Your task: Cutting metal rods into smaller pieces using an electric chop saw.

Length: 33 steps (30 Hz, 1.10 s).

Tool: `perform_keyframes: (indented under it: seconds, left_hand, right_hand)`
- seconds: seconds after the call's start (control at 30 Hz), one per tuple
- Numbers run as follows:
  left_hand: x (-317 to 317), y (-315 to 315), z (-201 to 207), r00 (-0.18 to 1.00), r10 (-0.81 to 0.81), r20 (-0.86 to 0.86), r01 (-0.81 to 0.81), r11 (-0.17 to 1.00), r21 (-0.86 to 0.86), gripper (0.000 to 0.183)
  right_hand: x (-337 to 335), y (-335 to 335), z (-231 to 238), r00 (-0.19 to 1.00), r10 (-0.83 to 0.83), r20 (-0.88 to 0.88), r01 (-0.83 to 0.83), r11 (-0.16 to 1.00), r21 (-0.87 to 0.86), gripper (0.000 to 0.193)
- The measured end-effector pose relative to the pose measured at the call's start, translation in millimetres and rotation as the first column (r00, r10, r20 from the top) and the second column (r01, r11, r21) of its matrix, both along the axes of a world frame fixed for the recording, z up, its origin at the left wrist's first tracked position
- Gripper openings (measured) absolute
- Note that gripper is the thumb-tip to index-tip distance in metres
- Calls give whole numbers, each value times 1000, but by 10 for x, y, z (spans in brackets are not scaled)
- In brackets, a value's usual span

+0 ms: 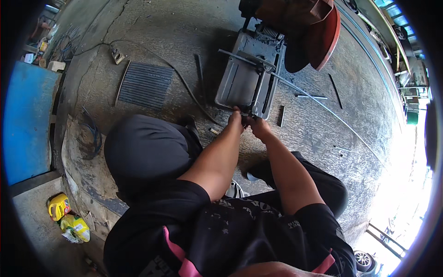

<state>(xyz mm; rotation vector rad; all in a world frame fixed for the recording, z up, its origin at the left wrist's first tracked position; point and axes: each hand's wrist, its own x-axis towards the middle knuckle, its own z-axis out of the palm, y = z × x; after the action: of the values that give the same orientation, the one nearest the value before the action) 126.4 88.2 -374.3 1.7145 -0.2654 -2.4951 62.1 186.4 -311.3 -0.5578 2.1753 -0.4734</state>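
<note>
Saw (pixel 288 14), a cut-off type with a red guard (pixel 328 39), at 12 to 1 o'clock from the person's hands; its base (pixel 237 87) lies flat on the concrete straight ahead, near rim almost at the wrists.

Blue panel (pixel 30 120), upright, at 9 o'clock, well apart from the work.

Rod (pixel 300 89), one, long, thin, grey; it crosses the base at 12, passes at the clamp (pixel 264 67), and runs out over the floor between 3 and 4 o'clock.

Bars (pixel 145 85), a row, dark, laid side by side on the floor at 10 o'clock; to my eye, finished lengths.

Left hand (pixel 235 119), thumb up against the near rim of the base; the other fingers are hidden, so I cannot tell how far they are open, or whether they grip anything.

Right hand (pixel 259 127), fingers bent in, at the near end of the screw (pixel 256 92); whether they close on it, I cannot tell.

Offcut (pixel 281 116), short, at 3 o'clock, just beside the base.

Step in hand, as I judge it: working the screw to set the clamp on the rod; the next move calls for a firm hold, rod square to the blade, and hands clear.
</note>
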Motion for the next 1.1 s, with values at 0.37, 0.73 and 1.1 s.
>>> perform_keyframes:
  seconds: [0.37,0.73,1.1]
  left_hand:
    - [-78,-53,-65,987,155,37,-153,986,-62,45]
    - [118,-219,-57,993,68,-98,-69,998,-6,58]
    - [116,-220,-205,976,-209,64,217,958,-186,62]
  right_hand:
    - [-75,43,-305,996,-39,81,45,997,-64,46]
    - [157,-290,61,954,211,-211,-125,924,361,50]
    - [183,-286,101,953,-173,-250,236,938,252,35]
